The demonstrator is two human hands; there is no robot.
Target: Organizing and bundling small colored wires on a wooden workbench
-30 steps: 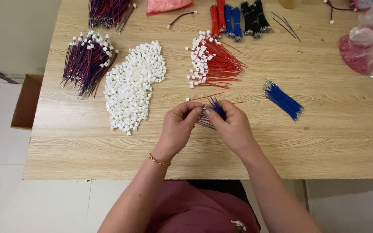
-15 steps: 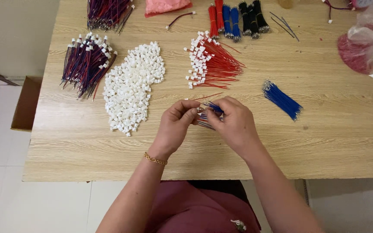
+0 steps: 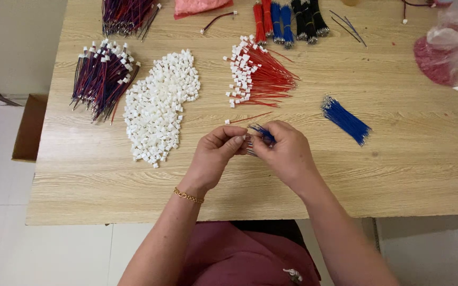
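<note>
Seen from the head camera, a person seated at a pale wooden table brings both hands together just above its near middle. The left hand, a thin gold bracelet at its wrist, has fingertips pinched together against those of the right hand, and between the two sits a small bunch of blue wires, its ends poking up past the fingers; the right hand is closed around that bunch, while what exactly the left fingertips pinch is too small to tell. Just beyond the hands lies a single red wire with a white end. Further back is a fan of red wires with white connectors, and to its left a spread heap of loose white connectors. A pile of finished dark wire sets lies at the far left, and a separate bundle of blue wires rests to the right of the hands, well apart from them.
</note>
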